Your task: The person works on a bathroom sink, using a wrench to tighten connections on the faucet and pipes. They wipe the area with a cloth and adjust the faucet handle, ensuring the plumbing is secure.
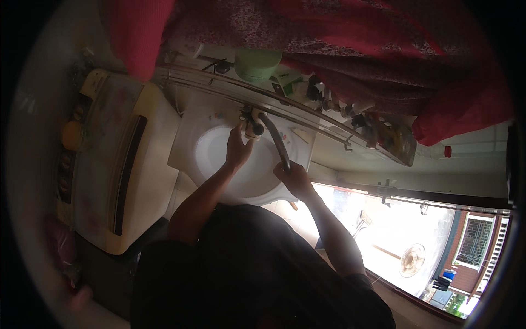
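Observation:
A faucet (253,130) with a dark round knob stands at the back of a white washbasin (189,123). My left hand (238,152) reaches over the bowl, its thumb and fingers against the near left side of the faucet body. The fingertips are partly hidden there. A long, curved grey tube (275,140), like a spout, runs from beside the faucet toward me over the right of the bowl. Round its near end my right hand (295,179) is closed. Whether the tube's far end is joined to the faucet, I cannot tell.
Above the basin run metal rails (307,107) and a shelf crowded with small items, including a green tub (257,64). Red cloths (350,33) hang overhead. A cream washing machine (148,175) stands at left. Through the bright doorway at right shows a fan (412,260).

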Motion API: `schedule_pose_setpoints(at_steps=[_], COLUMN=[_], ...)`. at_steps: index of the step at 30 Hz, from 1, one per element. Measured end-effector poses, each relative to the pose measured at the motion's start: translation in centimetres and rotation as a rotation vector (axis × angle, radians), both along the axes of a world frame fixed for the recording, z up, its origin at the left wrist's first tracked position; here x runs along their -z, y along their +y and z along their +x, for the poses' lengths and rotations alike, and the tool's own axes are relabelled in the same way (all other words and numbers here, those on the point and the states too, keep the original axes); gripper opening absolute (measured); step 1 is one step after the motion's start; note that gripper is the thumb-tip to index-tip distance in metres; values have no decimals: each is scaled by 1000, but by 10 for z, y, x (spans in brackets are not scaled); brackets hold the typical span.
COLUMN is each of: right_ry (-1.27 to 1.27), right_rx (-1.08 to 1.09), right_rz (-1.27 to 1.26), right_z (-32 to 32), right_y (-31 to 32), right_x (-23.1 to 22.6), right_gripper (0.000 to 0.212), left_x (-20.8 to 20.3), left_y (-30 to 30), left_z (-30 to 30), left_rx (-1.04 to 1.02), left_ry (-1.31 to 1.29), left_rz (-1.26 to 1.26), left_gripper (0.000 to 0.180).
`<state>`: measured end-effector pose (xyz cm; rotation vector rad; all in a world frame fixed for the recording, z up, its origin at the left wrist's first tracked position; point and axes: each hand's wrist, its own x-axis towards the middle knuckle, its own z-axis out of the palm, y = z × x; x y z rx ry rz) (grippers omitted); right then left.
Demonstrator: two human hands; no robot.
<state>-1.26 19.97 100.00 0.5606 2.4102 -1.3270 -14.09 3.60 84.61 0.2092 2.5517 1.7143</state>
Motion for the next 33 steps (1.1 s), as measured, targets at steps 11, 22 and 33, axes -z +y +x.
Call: schedule_pose_setpoints(at_steps=[11, 22, 33], right_ry=[384, 624, 576], right_rx=[-117, -80, 43], right_rz=[50, 355, 299], right_z=[-25, -44, -46], right_y=[-20, 30, 7], right_x=[-16, -24, -27], right_gripper=[37, 30, 23], left_x=[-133, -157, -159], left_y=[3, 28, -16], left_z=[17, 31, 13], left_rx=[241, 472, 533], left_ry=[-747, -530, -615], left_rz=[1019, 1064, 809], left_gripper=[38, 22, 32])
